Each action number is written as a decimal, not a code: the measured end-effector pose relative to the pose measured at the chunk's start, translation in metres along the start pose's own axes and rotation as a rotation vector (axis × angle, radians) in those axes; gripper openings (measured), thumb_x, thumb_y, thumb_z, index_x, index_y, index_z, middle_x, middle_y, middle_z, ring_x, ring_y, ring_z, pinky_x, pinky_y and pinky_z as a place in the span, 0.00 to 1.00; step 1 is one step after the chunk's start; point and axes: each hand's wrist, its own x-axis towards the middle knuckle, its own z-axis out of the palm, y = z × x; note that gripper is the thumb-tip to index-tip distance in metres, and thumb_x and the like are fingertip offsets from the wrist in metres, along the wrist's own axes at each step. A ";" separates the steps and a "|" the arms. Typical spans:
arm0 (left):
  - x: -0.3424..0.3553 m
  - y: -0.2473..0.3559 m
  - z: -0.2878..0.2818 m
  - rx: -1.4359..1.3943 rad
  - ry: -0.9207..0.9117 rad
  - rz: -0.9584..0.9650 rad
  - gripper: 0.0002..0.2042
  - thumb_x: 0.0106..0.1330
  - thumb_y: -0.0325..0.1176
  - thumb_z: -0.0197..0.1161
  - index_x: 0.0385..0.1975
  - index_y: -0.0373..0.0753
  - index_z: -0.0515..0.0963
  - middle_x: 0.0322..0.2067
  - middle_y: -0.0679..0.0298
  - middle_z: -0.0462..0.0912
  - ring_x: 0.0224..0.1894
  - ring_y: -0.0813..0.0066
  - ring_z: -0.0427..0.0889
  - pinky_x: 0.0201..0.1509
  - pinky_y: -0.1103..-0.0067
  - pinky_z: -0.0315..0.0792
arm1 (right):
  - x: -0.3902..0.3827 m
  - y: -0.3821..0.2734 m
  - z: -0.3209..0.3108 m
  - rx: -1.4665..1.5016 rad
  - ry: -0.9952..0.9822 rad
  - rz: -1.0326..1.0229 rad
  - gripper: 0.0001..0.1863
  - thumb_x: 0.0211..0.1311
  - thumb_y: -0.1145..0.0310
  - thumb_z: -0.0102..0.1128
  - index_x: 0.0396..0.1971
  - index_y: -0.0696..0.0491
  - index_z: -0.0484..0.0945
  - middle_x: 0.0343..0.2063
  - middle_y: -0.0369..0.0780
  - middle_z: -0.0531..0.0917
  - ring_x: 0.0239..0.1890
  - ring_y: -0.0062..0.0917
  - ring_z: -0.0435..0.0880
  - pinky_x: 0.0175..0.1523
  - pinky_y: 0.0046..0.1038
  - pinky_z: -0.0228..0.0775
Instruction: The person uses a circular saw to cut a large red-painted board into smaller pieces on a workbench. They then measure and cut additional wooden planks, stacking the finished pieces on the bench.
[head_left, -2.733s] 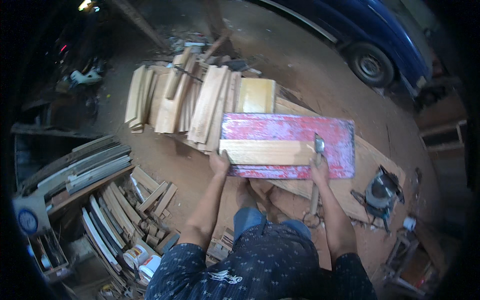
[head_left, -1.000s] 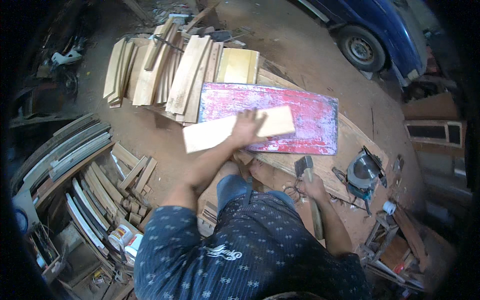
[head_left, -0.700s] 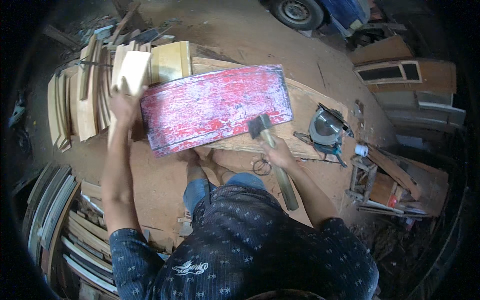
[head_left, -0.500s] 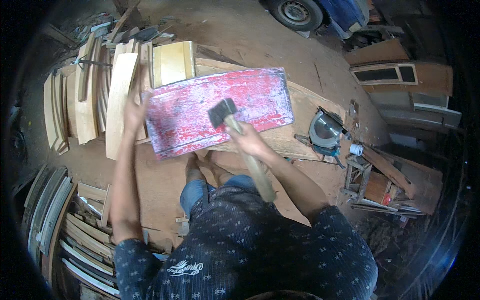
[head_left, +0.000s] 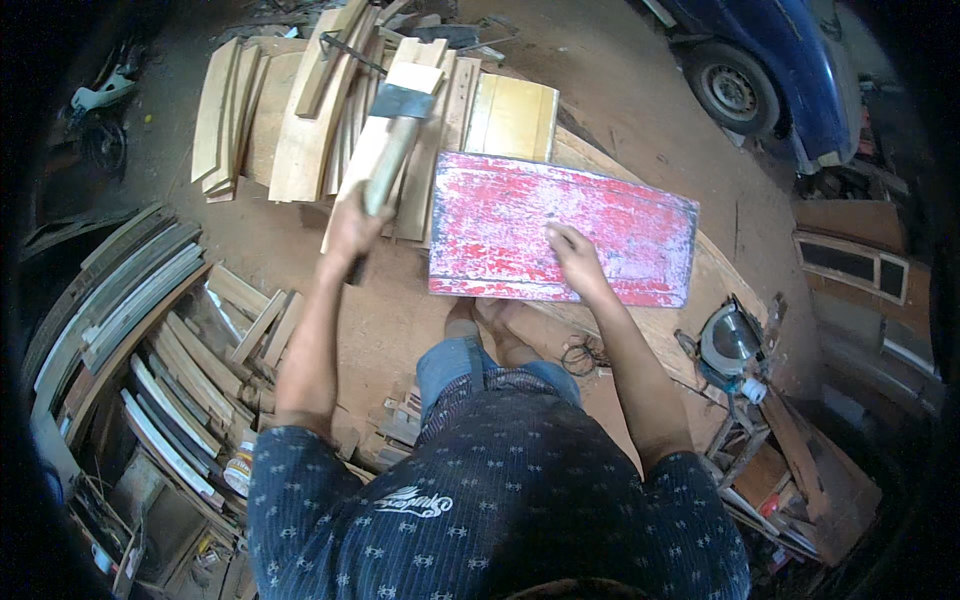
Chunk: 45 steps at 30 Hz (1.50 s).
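My left hand (head_left: pixel 355 232) is closed around the wooden handle of a hatchet (head_left: pixel 393 150). Its grey metal head points away from me, above pale planks, and the handle's lower end shows below my fist. Over the middle of a rectangular board (head_left: pixel 500 250) with worn red and whitish paint is my right hand (head_left: pixel 578 262). Its fingers are curled and pinched together; whatever may be between them is too small to make out. The painted board lies on a larger wooden panel (head_left: pixel 718 268), in front of my legs.
Pale planks (head_left: pixel 310 150) are stacked at the far left. A circular saw (head_left: pixel 730 340) sits on the panel's right end. Curved wood pieces (head_left: pixel 140 300) fill the near left. A blue vehicle (head_left: pixel 790 70) stands at the far right. A dark cord (head_left: pixel 582 355) lies near my legs.
The hatchet has passed from my right hand to my left, which carries it up and left of the board. My right hand now hovers over the board. The whole view has shifted.
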 end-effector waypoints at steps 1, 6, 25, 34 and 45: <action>0.014 -0.003 -0.012 0.113 -0.029 0.008 0.35 0.56 0.44 0.69 0.61 0.30 0.68 0.49 0.41 0.77 0.52 0.49 0.78 0.57 0.64 0.73 | -0.007 0.045 -0.022 -0.015 0.083 0.038 0.23 0.70 0.58 0.57 0.55 0.61 0.76 0.45 0.39 0.83 0.44 0.22 0.77 0.52 0.25 0.69; 0.030 -0.065 0.017 0.471 0.279 0.147 0.27 0.57 0.38 0.65 0.57 0.33 0.74 0.47 0.44 0.74 0.49 0.48 0.74 0.56 0.61 0.69 | -0.089 0.147 -0.125 -0.103 0.246 0.259 0.18 0.67 0.61 0.60 0.47 0.60 0.81 0.32 0.33 0.81 0.31 0.15 0.75 0.37 0.18 0.68; -0.105 0.044 0.189 0.167 0.441 -0.370 0.38 0.64 0.67 0.49 0.37 0.28 0.83 0.34 0.40 0.84 0.39 0.47 0.84 0.45 0.61 0.74 | -0.209 0.240 -0.325 -1.276 -0.173 0.354 0.18 0.59 0.64 0.56 0.45 0.60 0.81 0.49 0.52 0.81 0.52 0.44 0.80 0.55 0.42 0.72; -0.206 0.129 0.149 -0.101 0.709 -0.007 0.22 0.62 0.48 0.69 0.38 0.29 0.82 0.34 0.51 0.86 0.35 0.67 0.83 0.44 0.72 0.74 | -0.239 0.272 -0.342 -1.548 -0.298 -0.448 0.10 0.52 0.69 0.57 0.26 0.55 0.86 0.38 0.45 0.84 0.50 0.34 0.80 0.50 0.38 0.74; -0.325 0.356 0.121 -0.647 0.418 0.191 0.27 0.70 0.31 0.57 0.65 0.25 0.61 0.53 0.46 0.77 0.58 0.61 0.75 0.64 0.71 0.66 | -0.262 0.289 -0.376 -1.766 -0.404 0.157 0.16 0.62 0.61 0.55 0.43 0.53 0.84 0.44 0.41 0.84 0.47 0.37 0.84 0.52 0.40 0.75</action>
